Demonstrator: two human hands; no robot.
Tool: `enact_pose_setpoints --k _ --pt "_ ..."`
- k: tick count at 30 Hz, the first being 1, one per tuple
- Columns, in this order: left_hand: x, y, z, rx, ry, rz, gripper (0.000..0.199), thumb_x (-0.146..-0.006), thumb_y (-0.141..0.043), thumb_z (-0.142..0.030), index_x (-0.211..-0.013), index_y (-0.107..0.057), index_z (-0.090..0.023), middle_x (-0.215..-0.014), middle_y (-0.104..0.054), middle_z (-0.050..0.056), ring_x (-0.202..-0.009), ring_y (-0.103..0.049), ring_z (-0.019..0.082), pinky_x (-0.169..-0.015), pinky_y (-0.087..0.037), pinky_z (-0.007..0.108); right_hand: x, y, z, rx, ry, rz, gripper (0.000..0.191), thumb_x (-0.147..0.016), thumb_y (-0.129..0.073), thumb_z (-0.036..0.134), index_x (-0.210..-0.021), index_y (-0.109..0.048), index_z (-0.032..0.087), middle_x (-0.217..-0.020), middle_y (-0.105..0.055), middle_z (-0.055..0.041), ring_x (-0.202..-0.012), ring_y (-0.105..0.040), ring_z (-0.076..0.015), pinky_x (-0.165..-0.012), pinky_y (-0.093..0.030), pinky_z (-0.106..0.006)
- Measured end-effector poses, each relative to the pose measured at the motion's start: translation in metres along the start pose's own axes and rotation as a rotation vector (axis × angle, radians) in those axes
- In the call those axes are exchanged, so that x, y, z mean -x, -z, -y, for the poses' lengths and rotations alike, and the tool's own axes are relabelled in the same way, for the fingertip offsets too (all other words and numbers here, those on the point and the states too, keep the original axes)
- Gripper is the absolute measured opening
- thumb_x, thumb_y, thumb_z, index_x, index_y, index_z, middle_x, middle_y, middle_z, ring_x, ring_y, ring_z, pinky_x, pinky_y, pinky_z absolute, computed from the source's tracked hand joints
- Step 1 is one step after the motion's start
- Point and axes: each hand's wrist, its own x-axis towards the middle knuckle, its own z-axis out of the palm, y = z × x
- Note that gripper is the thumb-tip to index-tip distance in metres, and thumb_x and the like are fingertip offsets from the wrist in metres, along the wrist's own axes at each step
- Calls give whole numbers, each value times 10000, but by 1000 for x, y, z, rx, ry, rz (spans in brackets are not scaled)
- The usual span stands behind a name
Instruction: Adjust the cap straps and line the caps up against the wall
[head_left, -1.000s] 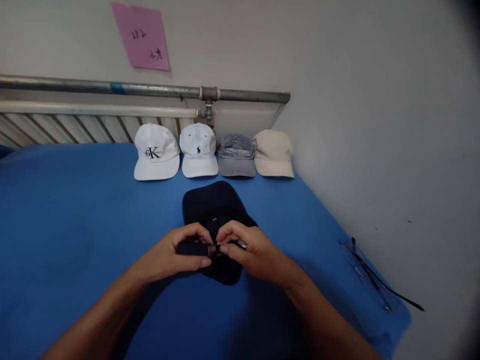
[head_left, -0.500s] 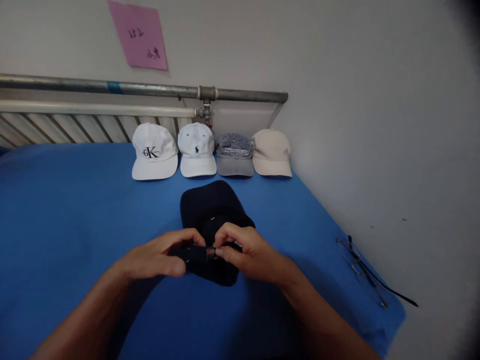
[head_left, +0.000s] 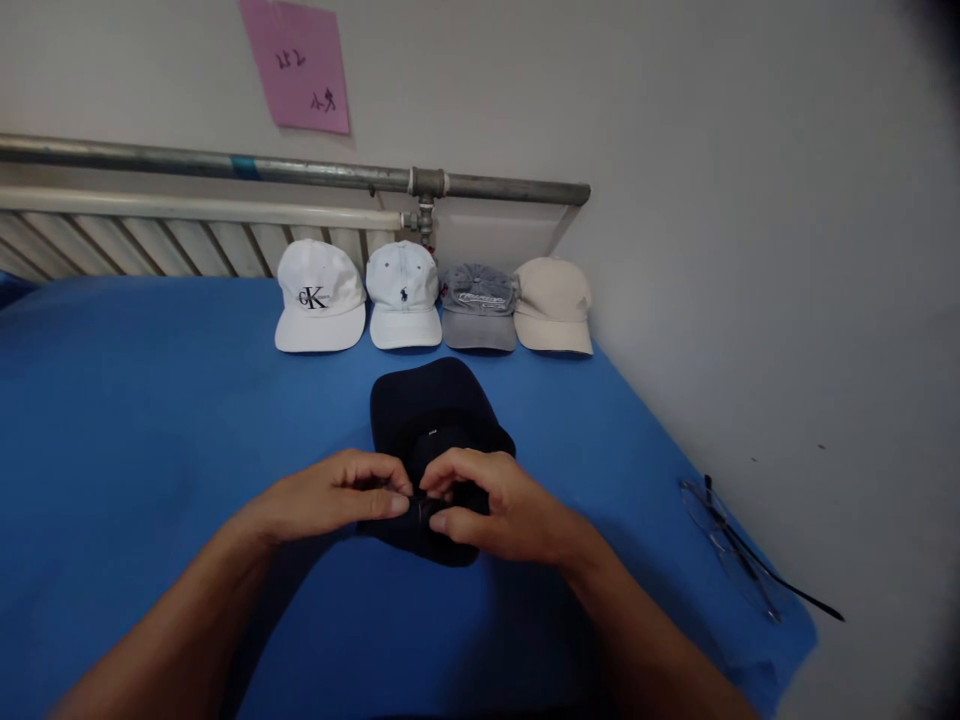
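Observation:
A dark navy baseball cap (head_left: 431, 395) lies on the blue bed sheet (head_left: 150, 430), its brim pointing away from me and its inside partly showing. At the cap's near edge, by the back strap, my left hand (head_left: 337, 492) pinches the dark band between thumb and fingers. Just to the right, my right hand (head_left: 495, 500) is curled with thumb and fingers on the same strap. Only a small gap separates the two sets of fingertips. The strap's fastening is too dark and too covered by fingers to make out clearly.
Behind the navy cap stand a white cap (head_left: 321, 300), a pale blue cap (head_left: 405, 297), a grey cap (head_left: 479, 308) and a beige cap (head_left: 553, 307) in a row. Eyeglasses (head_left: 739, 550) lie at the right edge by the wall. A radiator (head_left: 142, 240) and metal pipe (head_left: 330, 172) run along the back.
My left thumb has moved up onto the strap, closing into a pinch. The right thumb has shifted slightly down, apart from its index finger. The whole view has shifted slightly.

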Motion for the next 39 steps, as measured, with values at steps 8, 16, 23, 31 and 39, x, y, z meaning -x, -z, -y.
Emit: enact_pose_setpoints --k 8,16,23,31,39 --pt "0 0 3 39 15 40 241 -850 -646 -415 -881 -665 -177 -671 -494 -34 -609 -384 104 -565 -300 234 -1 -1 0 170 16 61 169 -811 -735 230 -974 -699 206 -824 -708 18 -783 -630 -126 -799 -466 -293" --pt "2 -1 -1 23 43 52 274 -781 -723 -392 -940 -675 -175 -745 -572 -21 -656 -456 110 -603 -353 235 0 -4 -2 201 30 49 84 -863 -696 273 -889 -700 192 -732 -688 31 -727 -593 -116 -767 -437 -274" --pt "1 -7 -1 6 57 -21 279 -800 -716 -416 -871 -657 -153 -705 -548 -32 -644 -444 102 -594 -344 237 0 -6 -3 238 7 35 117 -886 -664 285 -817 -669 191 -689 -642 37 -691 -553 -115 -754 -419 -277" --pt "0 -8 0 -68 39 -69 279 -831 -667 -434 -867 -676 -157 -707 -545 -26 -639 -437 108 -598 -341 247 -2 -10 -5 262 14 -20 132 -886 -660 239 -765 -637 190 -671 -612 40 -670 -540 -110 -713 -414 -262" --pt "4 3 0 52 18 -171 193 -818 -692 -369 -819 -676 -177 -693 -539 -41 -628 -416 88 -583 -322 214 5 3 -3 341 54 -61 192 -802 -703 144 -989 -691 185 -793 -681 -2 -749 -582 -147 -763 -452 -305"
